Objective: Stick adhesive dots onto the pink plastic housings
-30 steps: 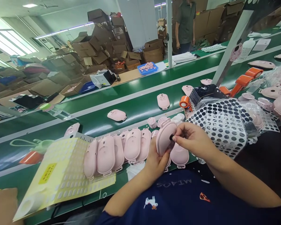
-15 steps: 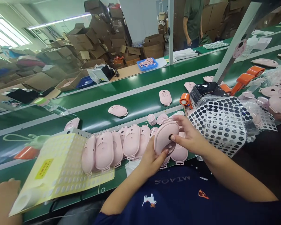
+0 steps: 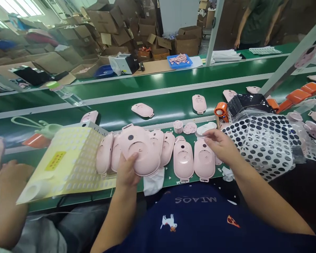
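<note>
My left hand (image 3: 128, 170) grips a pink oval plastic shell (image 3: 143, 154), its thumb across the front. The shell has a black dot near its upper end and a round recess lower down. It is held over a row of similar shells and hides some of them. My right hand (image 3: 221, 142) has its thumb and forefinger apart at the upper end of another pink shell (image 3: 204, 163); whether they touch it I cannot tell. Beside that lies one more pink shell (image 3: 183, 163) with a black dot. Round pink discs (image 3: 190, 128) lie behind them, some stacked.
At right, a sheet of black dot stickers (image 3: 263, 140) lies near orange handheld fans (image 3: 221, 109). A yellow sticker sheet (image 3: 60, 161) leans at left, near a co-worker's hand (image 3: 13, 174). Pink shells (image 3: 199, 103) lie on the green belt (image 3: 171, 105). A person (image 3: 260, 23) stands beyond.
My left hand has carried the pink shell left, over the row. My right hand has let go of it and moved to the shells at right. The camera view has shifted.
</note>
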`<state>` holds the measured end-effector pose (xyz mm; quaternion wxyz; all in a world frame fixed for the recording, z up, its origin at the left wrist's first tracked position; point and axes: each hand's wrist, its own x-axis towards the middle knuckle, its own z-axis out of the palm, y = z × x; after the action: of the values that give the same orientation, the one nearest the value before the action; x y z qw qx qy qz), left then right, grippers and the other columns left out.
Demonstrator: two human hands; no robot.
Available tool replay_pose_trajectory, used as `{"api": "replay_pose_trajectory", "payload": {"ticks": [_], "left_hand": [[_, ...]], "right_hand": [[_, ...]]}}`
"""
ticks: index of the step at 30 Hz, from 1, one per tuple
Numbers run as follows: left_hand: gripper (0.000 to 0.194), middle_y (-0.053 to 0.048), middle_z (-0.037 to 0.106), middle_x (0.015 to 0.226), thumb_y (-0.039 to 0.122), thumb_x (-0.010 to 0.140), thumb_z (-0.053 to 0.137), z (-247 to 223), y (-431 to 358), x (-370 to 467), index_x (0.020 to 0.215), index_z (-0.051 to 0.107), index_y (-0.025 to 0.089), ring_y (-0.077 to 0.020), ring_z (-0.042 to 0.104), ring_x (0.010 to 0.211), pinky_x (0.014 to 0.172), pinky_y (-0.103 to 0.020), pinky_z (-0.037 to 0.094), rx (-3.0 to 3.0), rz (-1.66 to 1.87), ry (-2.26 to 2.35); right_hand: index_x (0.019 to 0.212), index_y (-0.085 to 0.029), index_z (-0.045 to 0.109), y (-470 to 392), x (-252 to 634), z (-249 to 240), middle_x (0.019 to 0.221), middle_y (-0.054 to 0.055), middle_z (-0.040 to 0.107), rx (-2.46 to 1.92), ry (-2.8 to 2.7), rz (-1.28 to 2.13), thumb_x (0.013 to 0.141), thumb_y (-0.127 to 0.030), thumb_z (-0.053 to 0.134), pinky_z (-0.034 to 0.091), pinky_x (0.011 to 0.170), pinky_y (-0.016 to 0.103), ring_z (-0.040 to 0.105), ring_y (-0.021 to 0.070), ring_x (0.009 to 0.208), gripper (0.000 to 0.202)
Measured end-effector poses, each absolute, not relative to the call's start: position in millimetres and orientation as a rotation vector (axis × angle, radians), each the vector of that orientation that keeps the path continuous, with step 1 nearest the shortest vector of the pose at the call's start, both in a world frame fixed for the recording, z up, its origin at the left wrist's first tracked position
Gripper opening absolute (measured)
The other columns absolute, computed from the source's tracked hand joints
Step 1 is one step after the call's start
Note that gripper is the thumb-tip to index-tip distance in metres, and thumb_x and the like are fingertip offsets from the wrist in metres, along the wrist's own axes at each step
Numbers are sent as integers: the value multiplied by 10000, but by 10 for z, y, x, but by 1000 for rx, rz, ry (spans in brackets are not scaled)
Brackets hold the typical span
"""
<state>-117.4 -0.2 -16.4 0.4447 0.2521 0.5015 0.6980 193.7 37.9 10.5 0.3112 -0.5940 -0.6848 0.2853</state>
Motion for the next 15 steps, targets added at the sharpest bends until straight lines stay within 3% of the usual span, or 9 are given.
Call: {"api": "replay_pose_trajectory", "payload": {"ticks": [5, 10, 15], "left_hand": [[639, -67, 757, 1065, 382, 620, 863, -253, -64, -1068, 1209, 670, 228, -303, 680, 1114, 1034, -453, 525, 517, 1677, 1184], [722, -111, 759, 1130, 409, 699, 809, -290, -110, -808, 1355, 595, 197, -335, 668, 1183, 1076, -490, 488, 555, 1455, 995], [732, -121, 725, 1243, 408, 735, 790, -297, -147, -795, 1401, 558, 209, -343, 626, 1259, 1115, -491, 459, 581, 1383, 902]], "right_hand": [[1138, -165, 696, 820, 1453, -114, 1299, 161, 672, -1837, -2353, 316, 943, -226, 538, 405, 1036, 409, 556, 297, 1249, 258], [1066, -103, 739, 1209, 1206, -321, 1212, 222, 707, -1888, -2450, 197, 919, -186, 548, 380, 951, 418, 591, 329, 1169, 255], [981, -109, 765, 1134, 1282, 6, 1076, 212, 750, -1920, -2375, 8, 960, -163, 402, 361, 896, 438, 642, 318, 1030, 368]]}}
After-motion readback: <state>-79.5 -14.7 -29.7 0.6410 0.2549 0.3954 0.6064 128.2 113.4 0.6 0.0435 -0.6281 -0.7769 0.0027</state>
